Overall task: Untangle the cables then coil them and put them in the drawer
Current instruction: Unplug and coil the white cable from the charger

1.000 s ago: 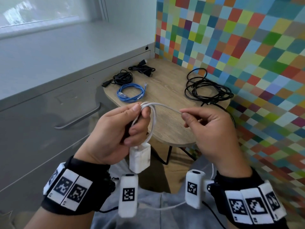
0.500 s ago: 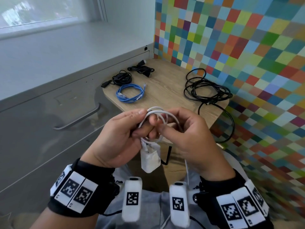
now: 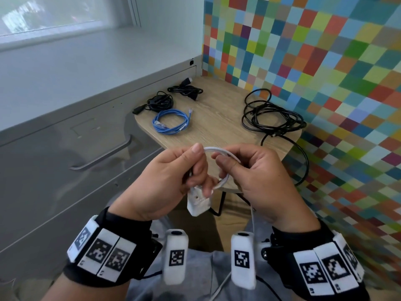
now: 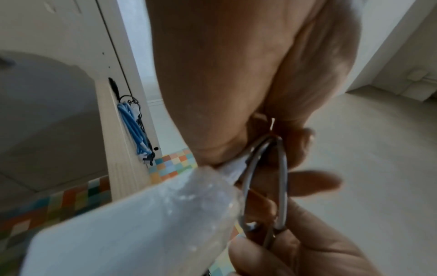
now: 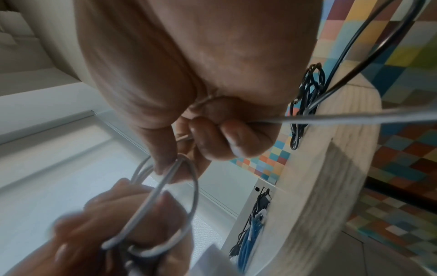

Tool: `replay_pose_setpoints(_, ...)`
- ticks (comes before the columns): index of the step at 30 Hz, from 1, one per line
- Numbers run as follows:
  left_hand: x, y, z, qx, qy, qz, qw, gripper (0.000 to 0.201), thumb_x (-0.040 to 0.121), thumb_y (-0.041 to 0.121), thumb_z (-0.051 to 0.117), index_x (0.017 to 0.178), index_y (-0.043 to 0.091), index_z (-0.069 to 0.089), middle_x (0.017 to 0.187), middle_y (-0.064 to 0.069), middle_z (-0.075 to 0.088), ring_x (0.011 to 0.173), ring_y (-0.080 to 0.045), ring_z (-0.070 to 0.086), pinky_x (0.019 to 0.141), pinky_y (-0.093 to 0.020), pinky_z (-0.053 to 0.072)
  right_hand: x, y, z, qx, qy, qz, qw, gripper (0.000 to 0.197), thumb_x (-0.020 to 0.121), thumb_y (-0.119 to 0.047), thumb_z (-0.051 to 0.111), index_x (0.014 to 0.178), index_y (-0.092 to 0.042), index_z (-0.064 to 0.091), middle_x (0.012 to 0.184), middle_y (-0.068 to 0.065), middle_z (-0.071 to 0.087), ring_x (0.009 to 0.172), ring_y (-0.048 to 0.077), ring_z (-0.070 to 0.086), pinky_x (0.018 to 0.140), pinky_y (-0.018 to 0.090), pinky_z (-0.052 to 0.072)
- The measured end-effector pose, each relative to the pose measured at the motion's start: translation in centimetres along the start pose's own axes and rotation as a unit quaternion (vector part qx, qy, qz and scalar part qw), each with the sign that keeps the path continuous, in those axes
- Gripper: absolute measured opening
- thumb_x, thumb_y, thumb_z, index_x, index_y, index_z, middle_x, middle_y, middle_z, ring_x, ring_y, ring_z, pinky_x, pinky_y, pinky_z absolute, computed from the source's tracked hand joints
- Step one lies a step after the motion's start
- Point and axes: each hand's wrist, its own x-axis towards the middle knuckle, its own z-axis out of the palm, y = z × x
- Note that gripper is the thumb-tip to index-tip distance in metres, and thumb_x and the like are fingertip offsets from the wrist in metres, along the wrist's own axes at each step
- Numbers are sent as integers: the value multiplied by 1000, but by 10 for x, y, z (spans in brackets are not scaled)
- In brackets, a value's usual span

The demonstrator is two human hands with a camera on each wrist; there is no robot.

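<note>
A thin white charger cable (image 3: 219, 151) with a white power adapter (image 3: 198, 202) hangs between my hands above my lap. My left hand (image 3: 173, 177) grips the small coil of loops (image 4: 281, 179), thumb on top, with the adapter (image 4: 132, 224) dangling below. My right hand (image 3: 249, 174) pinches the free strand (image 5: 331, 117) and lays it against the coil (image 5: 165, 205). The strand's tail (image 3: 252, 216) drops past my right wrist. On the small wooden table (image 3: 217, 118) lie a coiled blue cable (image 3: 170, 123), two black bundles (image 3: 159, 102) (image 3: 186, 90) and a loose tangled black cable (image 3: 271, 118).
A grey cabinet with a drawer handle (image 3: 104, 157) stands at the left under a white sill. A colourful tiled wall (image 3: 325, 61) closes the right side. Part of the black cable (image 3: 303, 166) hangs off the table's right edge.
My right hand swept in from the right to meet the left, adding another loop of white cable to the coil. The adapter has swung and tilted below my left fingers.
</note>
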Motion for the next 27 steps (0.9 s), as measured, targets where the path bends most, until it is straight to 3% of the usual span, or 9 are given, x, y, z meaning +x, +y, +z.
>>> replay_pose_setpoints(4, -2, 1, -2, 6, 6, -36, 999, 37, 105, 29, 42, 87, 6, 65, 49, 3, 31, 43, -19, 41, 80, -35, 53, 0, 5, -5, -28, -18, -18, 999, 11, 97, -13, 69, 99, -18, 79, 77, 5, 74, 74, 14, 71, 73, 24, 56)
replay_pose_setpoints(8, -1, 6, 1, 36, 11, -45, 998, 36, 102, 27, 43, 73, 10, 56, 53, -2, 33, 49, -22, 46, 75, -29, 50, 0, 6, -8, -22, -5, -15, 1000, 15, 90, -12, 76, 102, -20, 79, 86, 5, 78, 79, 20, 74, 75, 29, 60)
replay_pose_setpoints(11, 1, 9, 2, -62, 45, -10, 997, 37, 104, 27, 43, 70, 16, 50, 60, 0, 35, 48, -15, 41, 70, -28, 52, 1, 5, -18, 3, 39, -12, 999, 19, 79, -23, 80, 98, -25, 81, 90, 7, 75, 64, 28, 62, 57, 30, 57)
replay_pose_setpoints(13, 3, 13, -1, -123, 96, 1, 988, 38, 104, 32, 42, 70, 17, 48, 60, 3, 33, 42, -9, 33, 62, -27, 51, 2, 8, -28, 74, 78, 8, 994, 17, 78, -19, 77, 94, -20, 81, 84, 11, 70, 51, 17, 49, 42, 23, 43)
replay_pose_setpoints(15, 3, 17, -4, -136, 130, 11, 982, 37, 105, 33, 41, 72, 18, 48, 60, 5, 32, 39, -5, 28, 54, -23, 45, 3, 10, -37, 110, 97, 21, 989, 15, 79, -16, 76, 92, -18, 81, 80, 13, 71, 48, 13, 45, 38, 21, 35)
replay_pose_setpoints(19, 2, 16, -1, -142, 142, 19, 979, 33, 105, 31, 43, 80, 15, 56, 58, 5, 39, 37, -5, 29, 58, -23, 48, 3, 13, -39, -112, 135, -21, 984, 11, 86, -16, 80, 92, -25, 81, 80, -6, 78, 64, 6, 66, 54, 14, 48)
replay_pose_setpoints(22, 2, 15, 3, -141, 155, 56, 976, 28, 102, 27, 46, 87, 11, 63, 55, 6, 49, 38, -4, 38, 68, -24, 55, 3, 18, -33, -250, 126, -2, 960, 16, 95, -20, 73, 104, -33, 78, 82, -16, 75, 73, -9, 67, 60, 9, 48)
replay_pose_setpoints(25, 4, 15, 7, -82, 175, 97, 976, 27, 99, 25, 48, 92, 7, 67, 67, -1, 64, 39, -7, 48, 58, -22, 53, 0, 16, -19, -342, 61, 32, 937, 27, 103, -21, 62, 122, -35, 74, 110, -17, 74, 76, -16, 63, 58, 8, 47)
replay_pose_setpoints(27, 4, 11, 11, -10, 177, 122, 977, 27, 98, 25, 51, 94, 3, 68, 78, -10, 73, 48, -15, 62, 58, -25, 55, -3, 9, -7, -422, 13, 15, 906, 33, 105, -23, 56, 131, -38, 68, 127, -17, 69, 99, -8, 65, 76, 12, 47)
